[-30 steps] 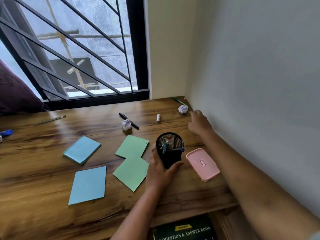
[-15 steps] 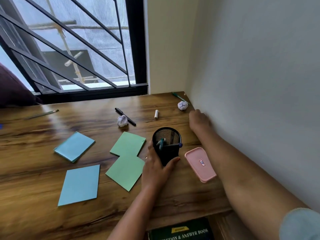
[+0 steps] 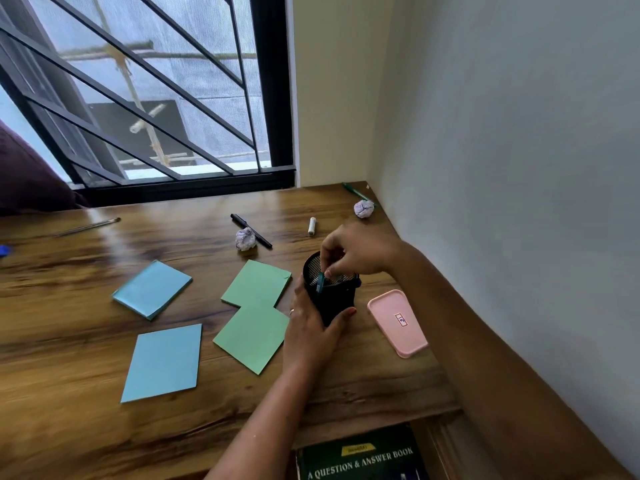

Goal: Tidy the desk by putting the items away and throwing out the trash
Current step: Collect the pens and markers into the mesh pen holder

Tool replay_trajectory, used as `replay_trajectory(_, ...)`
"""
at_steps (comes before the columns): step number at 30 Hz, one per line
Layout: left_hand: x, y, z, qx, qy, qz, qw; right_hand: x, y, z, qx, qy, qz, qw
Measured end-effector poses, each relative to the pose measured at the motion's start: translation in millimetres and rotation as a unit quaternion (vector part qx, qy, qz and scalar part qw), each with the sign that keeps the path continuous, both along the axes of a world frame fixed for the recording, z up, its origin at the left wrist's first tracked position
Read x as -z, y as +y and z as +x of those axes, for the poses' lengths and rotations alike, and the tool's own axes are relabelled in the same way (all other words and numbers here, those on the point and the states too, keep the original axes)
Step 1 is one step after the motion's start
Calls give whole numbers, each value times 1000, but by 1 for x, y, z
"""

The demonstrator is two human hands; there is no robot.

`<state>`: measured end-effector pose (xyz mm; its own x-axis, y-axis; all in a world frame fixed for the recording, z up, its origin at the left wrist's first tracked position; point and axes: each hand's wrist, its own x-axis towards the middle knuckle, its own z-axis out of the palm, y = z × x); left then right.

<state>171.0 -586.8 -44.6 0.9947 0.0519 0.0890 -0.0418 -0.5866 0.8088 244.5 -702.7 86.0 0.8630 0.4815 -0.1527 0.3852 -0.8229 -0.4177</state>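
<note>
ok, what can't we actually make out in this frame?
Head view only:
- Contents of the mesh pen cup: right hand covers the mouth, so what its fingers pinch is unclear.
- Blue object: cut off by the left edge.
- Book below the desk: cut off by the bottom edge.
- Pink case label: too small to read.

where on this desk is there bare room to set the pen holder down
Bare wooden desk lies left of the two blue paper pads, and along the near edge below the green sheets. Crowded: around the black mesh pen holder, between the green sheets and the pink case.
</note>
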Motion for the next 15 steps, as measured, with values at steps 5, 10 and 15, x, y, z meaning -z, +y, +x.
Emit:
replay_trajectory(5,-1,0,-1,1,3,8,1000,6,-6,3,22,9,-1,1000)
replay_trajectory(10,0,1,-2,7,2,15,1000,5,-17,19,102,3,134,986)
replay_trajectory(15,1,0,0,-1,-9,19,1000,30,-38,79,258,-41,167,951)
